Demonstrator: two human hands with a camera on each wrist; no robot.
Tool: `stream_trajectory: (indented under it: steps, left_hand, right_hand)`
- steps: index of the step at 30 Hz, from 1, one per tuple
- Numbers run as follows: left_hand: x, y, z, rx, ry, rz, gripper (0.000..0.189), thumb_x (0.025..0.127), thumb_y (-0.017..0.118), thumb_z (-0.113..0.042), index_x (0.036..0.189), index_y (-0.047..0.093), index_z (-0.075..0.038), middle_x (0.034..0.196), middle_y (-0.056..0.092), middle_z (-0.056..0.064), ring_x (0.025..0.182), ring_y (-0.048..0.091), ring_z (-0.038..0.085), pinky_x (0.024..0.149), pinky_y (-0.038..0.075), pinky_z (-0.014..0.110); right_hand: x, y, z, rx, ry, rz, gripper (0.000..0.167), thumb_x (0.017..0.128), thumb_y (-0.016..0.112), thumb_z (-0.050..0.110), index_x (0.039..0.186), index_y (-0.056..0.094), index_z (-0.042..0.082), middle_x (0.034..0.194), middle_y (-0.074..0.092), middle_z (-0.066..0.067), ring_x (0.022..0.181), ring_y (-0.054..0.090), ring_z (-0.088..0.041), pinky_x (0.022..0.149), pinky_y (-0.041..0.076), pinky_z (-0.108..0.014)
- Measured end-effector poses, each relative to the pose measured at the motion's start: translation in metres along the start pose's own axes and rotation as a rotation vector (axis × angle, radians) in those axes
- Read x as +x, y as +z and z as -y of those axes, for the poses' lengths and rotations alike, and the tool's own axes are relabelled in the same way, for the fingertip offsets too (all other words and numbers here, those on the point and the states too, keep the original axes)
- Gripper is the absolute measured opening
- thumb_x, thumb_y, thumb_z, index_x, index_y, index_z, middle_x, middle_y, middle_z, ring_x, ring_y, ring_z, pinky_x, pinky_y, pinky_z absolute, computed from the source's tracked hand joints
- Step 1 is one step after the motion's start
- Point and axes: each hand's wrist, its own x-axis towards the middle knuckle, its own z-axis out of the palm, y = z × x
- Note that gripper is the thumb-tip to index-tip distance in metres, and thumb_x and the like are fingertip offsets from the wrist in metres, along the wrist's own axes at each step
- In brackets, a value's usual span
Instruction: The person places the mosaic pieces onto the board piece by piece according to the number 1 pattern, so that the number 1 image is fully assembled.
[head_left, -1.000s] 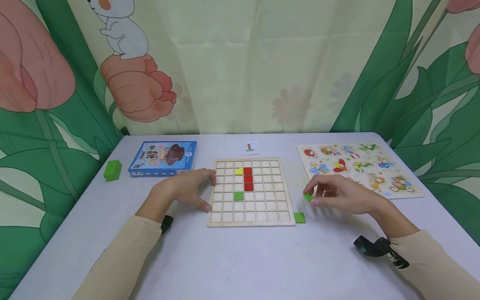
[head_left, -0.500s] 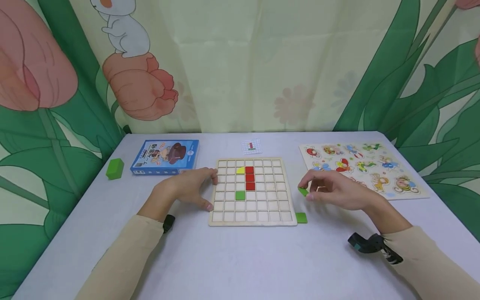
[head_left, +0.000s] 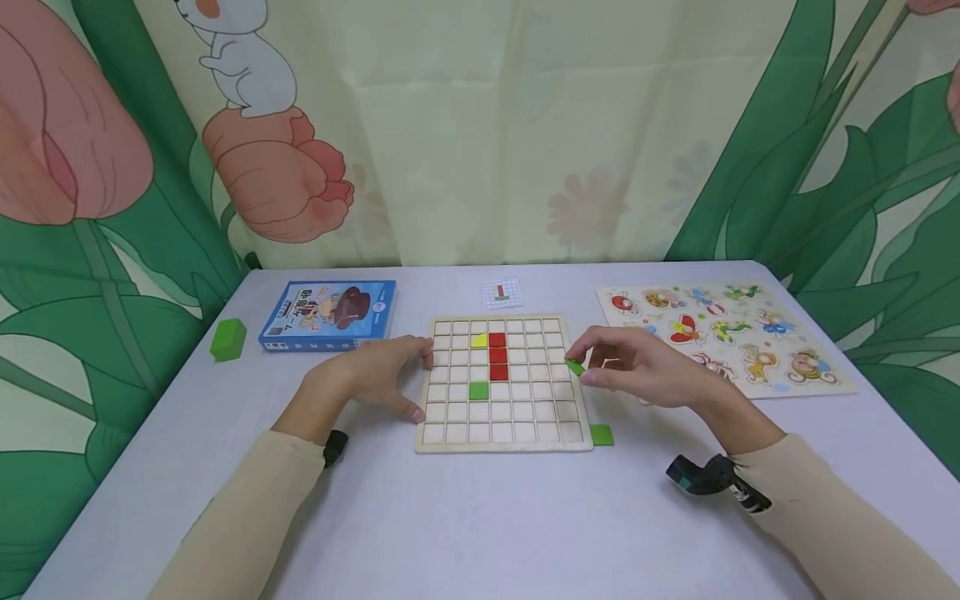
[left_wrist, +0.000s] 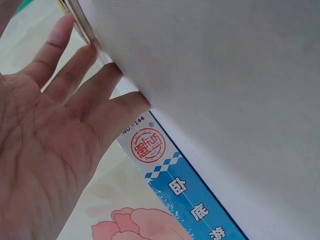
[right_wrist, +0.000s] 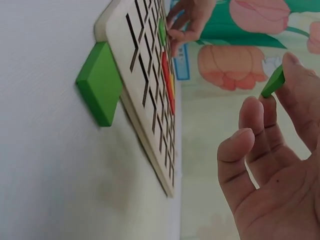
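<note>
My left hand (head_left: 378,375) rests at the left edge of a wooden grid board (head_left: 523,412); thumb and fingers touch its side, fairly straight in the left wrist view. Between thumb and fingertips my right hand (head_left: 645,367) pinches a small green tile (head_left: 575,367), held tilted over the board's right edge. On the grid, several red squares (head_left: 498,356) form an upright column. A yellow piece (head_left: 478,340) sits left of the top red one, and a green square (head_left: 478,390) lies lower left. Another green tile (head_left: 602,435) lies on the table against the board's lower right corner.
Behind the board lies a small pattern card (head_left: 502,293). A blue box (head_left: 330,315) and a green block (head_left: 228,340) stand to the left. A picture puzzle board (head_left: 731,333) lies at the right, partly behind my right hand. A printed curtain (head_left: 465,167) hangs behind.
My right hand has moved left with the green tile, from beside the board to over its right edge. My left hand and the pieces on the grid have stayed put.
</note>
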Motion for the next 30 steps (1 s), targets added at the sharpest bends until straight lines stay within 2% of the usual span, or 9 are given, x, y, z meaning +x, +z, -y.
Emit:
stream_trajectory:
  steps: [5, 9, 17, 20, 24, 27, 30]
  left_hand:
    - [0.001, 0.000, 0.002, -0.003, 0.010, -0.006, 0.070, 0.067, 0.096, -0.046, 0.119, 0.055, -0.026, 0.148, 0.050, 0.002, 0.128, 0.047, 0.023, 0.113, 0.039, 0.048]
    - [0.002, 0.000, 0.002, -0.014, 0.006, -0.008, 0.070, 0.067, 0.097, -0.046, 0.119, 0.055, -0.027, 0.152, 0.047, 0.002, 0.131, 0.045, 0.023, 0.115, 0.038, 0.048]
    - [-0.002, 0.003, 0.005, -0.003, -0.018, -0.012, 0.071, 0.064, 0.097, -0.048, 0.118, 0.055, -0.029, 0.148, 0.050, 0.001, 0.127, 0.047, 0.022, 0.112, 0.040, 0.049]
    - [-0.002, 0.004, 0.005, -0.004, -0.002, -0.012, 0.070, 0.065, 0.097, -0.048, 0.118, 0.055, -0.030, 0.147, 0.051, 0.000, 0.127, 0.047, 0.022, 0.112, 0.040, 0.048]
    - [0.000, 0.003, 0.003, -0.004, 0.017, -0.024, 0.068, 0.066, 0.096, -0.046, 0.118, 0.055, -0.029, 0.154, 0.047, 0.000, 0.134, 0.045, 0.022, 0.115, 0.038, 0.049]
    - [0.000, 0.002, 0.002, -0.005, 0.008, -0.023, 0.069, 0.066, 0.097, -0.046, 0.119, 0.055, -0.029, 0.157, 0.044, 0.001, 0.136, 0.044, 0.022, 0.118, 0.035, 0.049]
    - [-0.001, 0.002, 0.001, -0.009, 0.000, -0.015, 0.071, 0.066, 0.097, -0.046, 0.120, 0.055, -0.028, 0.153, 0.047, 0.001, 0.132, 0.045, 0.023, 0.117, 0.036, 0.050]
  right_hand:
    - [0.013, 0.003, 0.004, -0.012, 0.005, -0.001, 0.025, 0.097, 0.071, 0.008, 0.120, 0.067, 0.017, 0.112, 0.065, -0.008, 0.087, 0.062, -0.022, 0.068, 0.051, -0.030]
    - [0.022, 0.006, 0.007, 0.007, -0.012, -0.004, 0.026, 0.096, 0.072, 0.006, 0.121, 0.067, 0.012, 0.116, 0.065, -0.008, 0.091, 0.062, -0.023, 0.076, 0.053, -0.031]
    - [0.043, 0.019, 0.008, 0.040, -0.020, 0.021, 0.026, 0.096, 0.073, 0.011, 0.121, 0.067, 0.009, 0.118, 0.065, -0.004, 0.092, 0.063, -0.025, 0.082, 0.054, -0.034]
    - [0.047, 0.021, 0.007, 0.032, -0.012, 0.025, 0.025, 0.096, 0.072, 0.010, 0.121, 0.067, 0.010, 0.118, 0.066, -0.004, 0.092, 0.063, -0.025, 0.083, 0.054, -0.034]
    - [0.049, 0.019, 0.008, 0.016, -0.001, 0.007, 0.026, 0.097, 0.072, 0.010, 0.123, 0.067, 0.010, 0.119, 0.066, -0.004, 0.093, 0.064, -0.026, 0.084, 0.053, -0.035]
    - [0.050, 0.019, 0.010, 0.012, 0.009, 0.003, 0.027, 0.097, 0.072, 0.012, 0.124, 0.067, 0.010, 0.120, 0.066, -0.004, 0.094, 0.064, -0.027, 0.081, 0.052, -0.034]
    - [0.051, 0.020, 0.010, 0.026, 0.008, 0.006, 0.027, 0.097, 0.072, 0.011, 0.124, 0.067, 0.010, 0.120, 0.065, -0.005, 0.094, 0.064, -0.027, 0.079, 0.051, -0.033]
